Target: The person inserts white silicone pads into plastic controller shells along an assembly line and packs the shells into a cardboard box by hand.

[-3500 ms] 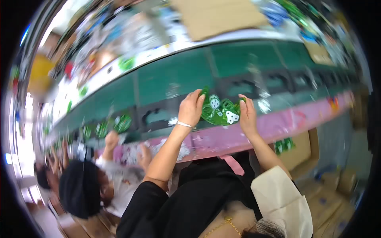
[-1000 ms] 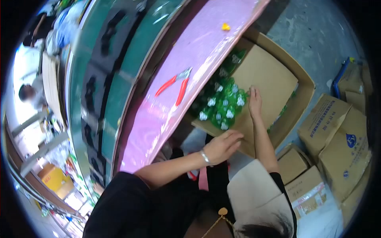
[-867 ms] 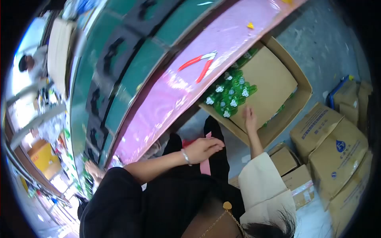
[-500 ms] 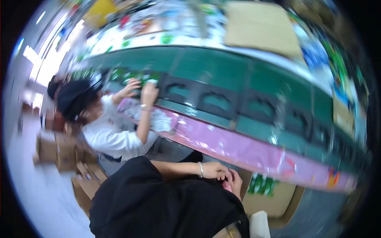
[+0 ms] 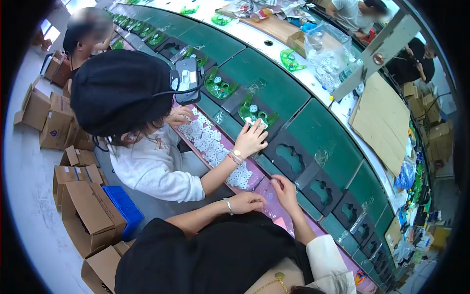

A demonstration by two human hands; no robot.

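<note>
My left hand point(image 5: 247, 202), with a bangle at the wrist, is held over the near edge of the pink ledge point(image 5: 268, 188). Its fingers are curled together, and whatever they may hold is hidden. A little to its right, my right hand point(image 5: 284, 190) is raised over the ledge, thumb and forefinger slightly apart, with nothing visible between them. The hands do not touch. Beyond them, dark foam trays with cut-outs, one point(image 5: 290, 159) nearest, line the green conveyor point(image 5: 318, 137). A transparent green controller shell point(image 5: 254, 111) sits in a tray under a co-worker's hand point(image 5: 252, 139).
A co-worker in a black cap point(image 5: 120, 93) sits close on my left, beside a heap of small white parts point(image 5: 208, 142). Cardboard boxes point(image 5: 90, 210) and a blue crate point(image 5: 122, 210) stand on the floor. Across the conveyor lie a cardboard sheet point(image 5: 382, 125) and a plastic bag point(image 5: 328, 54).
My view has swung left and steadied. My hands, together low before my body earlier, are now apart over the pink ledge. The co-worker's right hand has reached onto a green shell.
</note>
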